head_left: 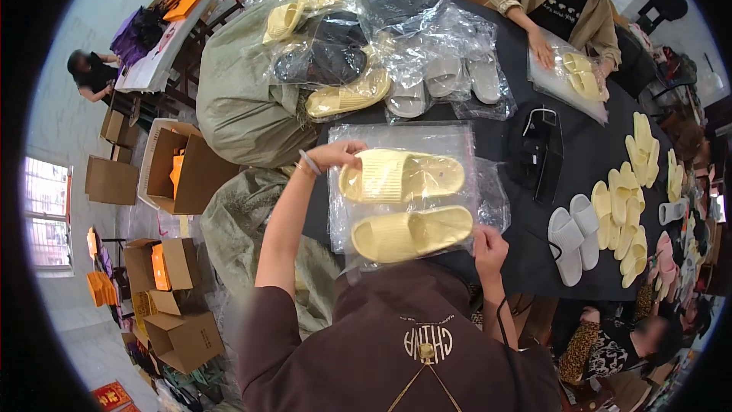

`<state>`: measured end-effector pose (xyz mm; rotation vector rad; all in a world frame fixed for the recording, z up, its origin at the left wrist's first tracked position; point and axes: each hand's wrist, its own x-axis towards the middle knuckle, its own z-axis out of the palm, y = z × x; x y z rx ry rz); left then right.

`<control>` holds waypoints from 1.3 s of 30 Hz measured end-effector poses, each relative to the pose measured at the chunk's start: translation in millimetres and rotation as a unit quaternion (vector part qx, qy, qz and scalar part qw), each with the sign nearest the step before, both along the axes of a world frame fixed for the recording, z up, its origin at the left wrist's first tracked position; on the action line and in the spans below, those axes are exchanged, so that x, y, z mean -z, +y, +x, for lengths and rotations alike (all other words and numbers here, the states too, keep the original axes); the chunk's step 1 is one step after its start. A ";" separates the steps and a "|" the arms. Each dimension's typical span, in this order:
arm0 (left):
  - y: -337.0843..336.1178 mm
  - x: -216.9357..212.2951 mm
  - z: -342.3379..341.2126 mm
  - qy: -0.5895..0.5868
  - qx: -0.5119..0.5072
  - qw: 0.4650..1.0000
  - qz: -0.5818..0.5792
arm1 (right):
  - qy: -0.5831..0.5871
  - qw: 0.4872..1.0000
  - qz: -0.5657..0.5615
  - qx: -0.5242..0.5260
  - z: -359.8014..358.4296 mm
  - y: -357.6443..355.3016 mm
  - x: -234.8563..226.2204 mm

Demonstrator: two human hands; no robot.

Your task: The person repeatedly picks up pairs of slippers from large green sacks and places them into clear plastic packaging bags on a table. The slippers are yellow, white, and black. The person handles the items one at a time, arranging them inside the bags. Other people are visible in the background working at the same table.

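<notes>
Two pale yellow slippers lie side by side on a clear plastic bag [404,137] spread on the black table [595,152]. My left hand [335,156] grips the heel end of the far yellow slipper [404,175]. My right hand [488,248] pinches the toe end of the near yellow slipper [412,233] at the bag's near right corner. Whether the slippers are inside the bag or on top of it I cannot tell.
A heap of bagged slippers [366,53] fills the far table. A person opposite presses a bagged yellow pair [579,80]. Loose yellow slippers [629,206] and a grey pair [573,236] lie right. A black tool [534,154] sits beside. Cardboard boxes [179,168] and sacks stand left.
</notes>
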<state>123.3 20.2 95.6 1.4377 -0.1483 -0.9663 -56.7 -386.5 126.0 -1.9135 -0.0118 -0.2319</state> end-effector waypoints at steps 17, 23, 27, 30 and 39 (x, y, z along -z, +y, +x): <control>-42.8 69.5 -183.6 -0.263 -0.450 0.665 0.535 | -0.058 0.903 -0.247 -0.348 61.5 24.0 59.6; -34.8 69.8 -209.3 -0.093 -0.538 0.699 0.461 | -0.094 0.861 -0.301 -0.399 102.8 97.9 97.5; -29.0 78.2 -220.1 -0.064 -0.485 0.739 0.464 | -0.110 0.871 -0.288 -0.383 111.5 132.4 116.5; -37.7 75.8 -223.6 -0.095 -0.498 0.730 0.459 | -0.079 0.883 -0.291 -0.359 107.5 156.2 103.2; -54.1 42.0 -225.9 -0.346 -0.519 0.562 0.543 | -0.152 0.905 -0.260 -0.299 115.4 134.3 90.6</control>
